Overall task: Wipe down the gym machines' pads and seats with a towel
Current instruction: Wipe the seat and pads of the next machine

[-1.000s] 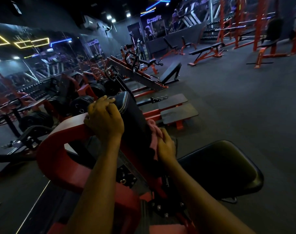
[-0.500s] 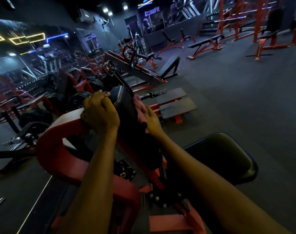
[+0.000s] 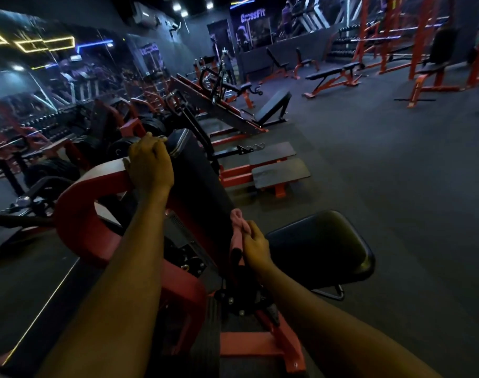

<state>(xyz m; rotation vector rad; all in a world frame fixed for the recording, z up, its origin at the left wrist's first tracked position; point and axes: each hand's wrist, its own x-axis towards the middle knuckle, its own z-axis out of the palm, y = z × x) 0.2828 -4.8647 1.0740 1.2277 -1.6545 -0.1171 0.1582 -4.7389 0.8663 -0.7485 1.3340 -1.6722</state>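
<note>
Head view: a dim gym hall with a dark rubber floor (image 3: pixel 396 173). Red-framed benches (image 3: pixel 334 75) and racks (image 3: pixel 369 36) stand well apart at the far right. A row of plate-loaded machines runs along the left, with black plates (image 3: pixel 121 148) just behind the near machine. A mirror (image 3: pixel 42 77) on the left wall reflects yellow and blue light strips. Two flat footplates (image 3: pixel 280 170) lie low beyond the near machine.

The near machine has a curved red frame (image 3: pixel 80 208), a tilted black pad (image 3: pixel 200 181) and a black seat (image 3: pixel 320 246) to the right of the pad's lower end. Both forearms reach forward from the bottom edge and cover part of the frame and the base hardware.

Left hand (image 3: pixel 151 166): fingers curled over the top of the frame, just beside the pad's upper edge, gripping the frame.

Right hand (image 3: pixel 256 245): fingers clenched round a pink towel (image 3: pixel 237 236). The towel is bunched. Part of it stands up out of the fist and part hangs below. It lies against the lower right side of the pad, between pad and seat, to the left of the right hand and well below the left hand. Contact between towel and seat cannot be told.

Writing: "CrossFit" on a lit sign (image 3: pixel 252 17) on the far wall.
</note>
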